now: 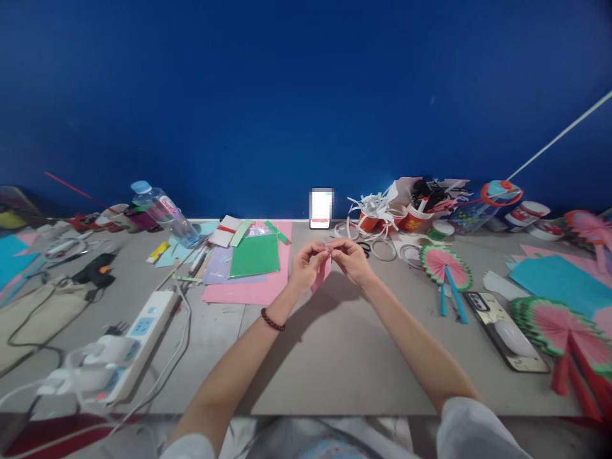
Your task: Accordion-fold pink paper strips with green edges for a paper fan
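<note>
In the middle of the head view, above the table, both my hands meet at a piece of pink paper (321,275). My left hand (308,262), with a dark beaded bracelet (273,320) on its wrist, pinches one edge. Opposite it, my right hand (351,258) pinches the same paper near its top. The paper hangs down between them, partly hidden by my left fingers. Just beyond the hands stands a lit phone (320,209) against the blue wall. Close to my right fingers lie the dark handles of scissors (364,248).
Left are green sheets (254,256), pink sheets (224,294), a tilted plastic bottle (167,213), a power strip (143,338) with cords, and a glue gun (98,271). Right are red cups (415,220), paper watermelon fans (447,264), and a phone (507,331) with a white mouse (514,338) on it.
</note>
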The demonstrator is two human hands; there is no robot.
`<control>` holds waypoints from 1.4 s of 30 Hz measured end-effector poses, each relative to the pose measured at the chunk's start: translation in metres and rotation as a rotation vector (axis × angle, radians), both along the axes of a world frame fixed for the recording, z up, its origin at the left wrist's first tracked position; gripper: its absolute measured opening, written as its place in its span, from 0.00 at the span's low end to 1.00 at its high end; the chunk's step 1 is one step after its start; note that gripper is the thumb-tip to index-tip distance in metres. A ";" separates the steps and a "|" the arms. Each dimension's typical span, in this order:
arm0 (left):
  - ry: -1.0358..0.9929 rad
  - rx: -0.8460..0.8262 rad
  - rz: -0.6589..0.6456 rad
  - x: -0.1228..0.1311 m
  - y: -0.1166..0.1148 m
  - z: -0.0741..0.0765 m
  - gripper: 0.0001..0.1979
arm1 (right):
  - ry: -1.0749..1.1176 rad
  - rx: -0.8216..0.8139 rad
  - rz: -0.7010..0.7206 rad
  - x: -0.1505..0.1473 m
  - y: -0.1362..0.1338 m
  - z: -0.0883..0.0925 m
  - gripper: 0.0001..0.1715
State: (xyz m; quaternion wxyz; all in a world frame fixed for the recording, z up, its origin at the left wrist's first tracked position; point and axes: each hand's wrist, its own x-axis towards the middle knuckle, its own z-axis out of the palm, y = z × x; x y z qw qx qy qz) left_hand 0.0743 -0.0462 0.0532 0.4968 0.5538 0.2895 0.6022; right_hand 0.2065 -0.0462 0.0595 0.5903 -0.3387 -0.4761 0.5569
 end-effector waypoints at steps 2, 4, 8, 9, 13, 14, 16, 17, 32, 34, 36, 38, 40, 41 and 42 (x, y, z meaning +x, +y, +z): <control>-0.012 -0.018 0.003 0.001 0.000 0.002 0.18 | -0.001 -0.012 -0.006 -0.001 -0.001 0.001 0.23; -0.026 -0.033 -0.002 0.001 0.000 0.002 0.19 | 0.006 -0.016 -0.012 -0.002 -0.001 0.001 0.23; -0.050 -0.052 -0.042 0.002 0.002 0.000 0.19 | 0.019 0.011 -0.016 -0.004 -0.003 0.002 0.21; -0.054 -0.053 -0.049 0.001 0.002 -0.001 0.19 | 0.019 0.023 -0.019 -0.004 -0.002 0.002 0.21; -0.003 -0.043 -0.045 -0.004 0.003 0.000 0.16 | -0.057 0.110 -0.100 -0.001 0.000 0.001 0.19; 0.028 -0.030 -0.042 -0.006 0.003 0.002 0.16 | -0.106 0.141 -0.137 0.001 0.001 0.002 0.18; 0.114 0.024 -0.048 -0.010 0.002 0.006 0.18 | -0.199 0.211 -0.213 0.004 0.002 0.004 0.17; 0.164 0.066 -0.059 -0.011 0.001 0.008 0.18 | -0.227 0.245 -0.237 0.006 0.002 0.006 0.15; 0.270 0.177 0.086 -0.015 0.006 0.006 0.05 | -0.411 0.329 -0.097 0.018 0.006 0.002 0.17; 0.197 0.127 0.049 -0.015 0.008 0.004 0.05 | -0.447 0.333 -0.082 0.017 0.007 -0.001 0.25; 0.094 0.058 0.035 -0.013 0.011 0.002 0.07 | -0.505 0.369 -0.102 0.016 0.007 -0.004 0.29; -0.025 -0.033 0.033 -0.011 0.013 -0.001 0.08 | -0.575 0.406 -0.145 0.015 0.006 -0.004 0.28; -0.149 -0.163 0.024 -0.010 0.015 -0.003 0.11 | -0.647 0.439 -0.193 0.014 0.006 -0.003 0.27; -0.211 -0.233 0.014 -0.009 0.016 -0.003 0.12 | -0.682 0.455 -0.213 0.014 0.005 -0.003 0.26; -0.270 -0.297 0.003 -0.009 0.016 -0.003 0.13 | -0.712 0.469 -0.230 0.014 0.005 -0.002 0.25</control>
